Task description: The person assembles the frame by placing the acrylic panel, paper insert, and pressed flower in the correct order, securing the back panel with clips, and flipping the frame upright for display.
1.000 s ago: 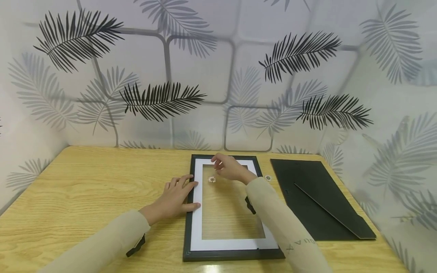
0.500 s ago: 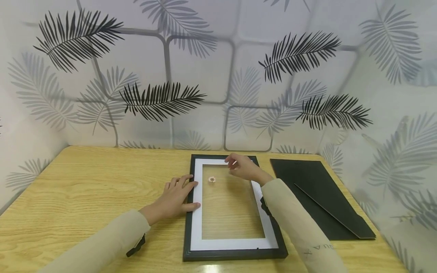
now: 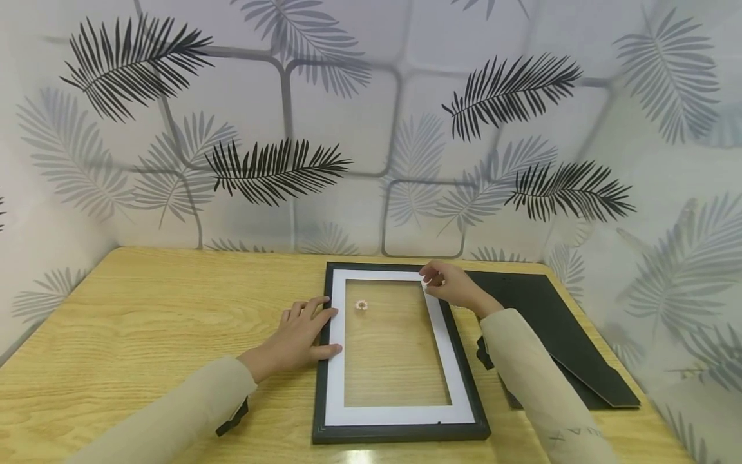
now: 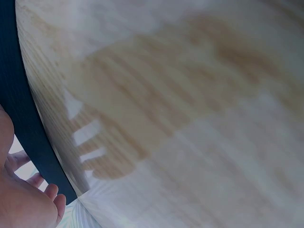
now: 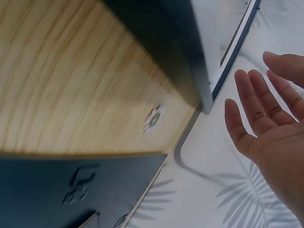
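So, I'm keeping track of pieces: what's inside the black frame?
A white mat and, within its opening, one small flower; the tabletop shows through. What lies beneath the mat is hidden.

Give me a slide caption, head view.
Left hand on a black picture frame, right hand by its far-right corner, flower inside the white mat's opening.

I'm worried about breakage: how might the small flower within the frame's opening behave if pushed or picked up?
The small flower is probably light, being tiny compared with the frame. Its petalled edge suggests fragility. It looks flat, so likely slides rather than rolls.
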The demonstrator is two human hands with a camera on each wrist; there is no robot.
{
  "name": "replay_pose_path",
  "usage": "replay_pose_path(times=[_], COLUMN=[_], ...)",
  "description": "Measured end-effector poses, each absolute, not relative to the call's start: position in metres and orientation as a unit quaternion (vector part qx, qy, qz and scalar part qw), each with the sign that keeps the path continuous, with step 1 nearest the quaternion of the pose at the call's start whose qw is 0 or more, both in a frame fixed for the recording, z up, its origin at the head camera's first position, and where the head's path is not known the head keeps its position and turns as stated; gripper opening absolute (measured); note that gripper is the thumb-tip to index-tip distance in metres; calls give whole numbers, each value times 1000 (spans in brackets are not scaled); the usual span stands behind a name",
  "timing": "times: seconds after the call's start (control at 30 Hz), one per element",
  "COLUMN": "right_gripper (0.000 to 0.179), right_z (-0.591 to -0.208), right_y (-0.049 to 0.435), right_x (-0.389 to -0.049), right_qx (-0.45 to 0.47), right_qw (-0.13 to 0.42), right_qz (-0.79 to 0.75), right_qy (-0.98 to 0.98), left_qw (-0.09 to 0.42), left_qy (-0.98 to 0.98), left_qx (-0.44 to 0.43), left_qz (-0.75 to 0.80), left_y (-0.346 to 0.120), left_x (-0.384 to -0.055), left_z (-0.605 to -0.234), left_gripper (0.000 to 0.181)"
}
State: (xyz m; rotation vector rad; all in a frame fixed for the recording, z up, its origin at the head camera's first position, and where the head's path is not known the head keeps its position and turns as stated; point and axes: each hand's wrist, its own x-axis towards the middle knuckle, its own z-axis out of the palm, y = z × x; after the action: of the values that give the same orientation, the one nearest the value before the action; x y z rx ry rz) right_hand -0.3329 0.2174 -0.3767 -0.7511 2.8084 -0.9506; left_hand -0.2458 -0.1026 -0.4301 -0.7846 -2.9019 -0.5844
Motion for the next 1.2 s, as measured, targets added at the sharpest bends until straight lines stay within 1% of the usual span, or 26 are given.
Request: replay_pose_path(times=[0.33,0.57,0.93,1.2], right_gripper=[28,26,28,28], right_z=[-386,-397,-411,-412], right_y=[253,267,273,270], right_x=[-335,-336,-338,-336], right_qx=[-202,-183,-138,-131], right_qw=[14,9,5,12], right_qz=[-301,-293,-278,-293], right_qy=[932,938,951,947], left_qw=[38,33,35,34], left_qy=[-947,-948,-945,-945], left_qx=[-254,-250,-257,-254], left_qz=[-194,-194,-200,-202], left_y=[-103,-103,-103,-103], left_x=[-245,-246,-244,-244], left_z=[-430,-431,-430,-429], left_gripper=[66,66,66,67])
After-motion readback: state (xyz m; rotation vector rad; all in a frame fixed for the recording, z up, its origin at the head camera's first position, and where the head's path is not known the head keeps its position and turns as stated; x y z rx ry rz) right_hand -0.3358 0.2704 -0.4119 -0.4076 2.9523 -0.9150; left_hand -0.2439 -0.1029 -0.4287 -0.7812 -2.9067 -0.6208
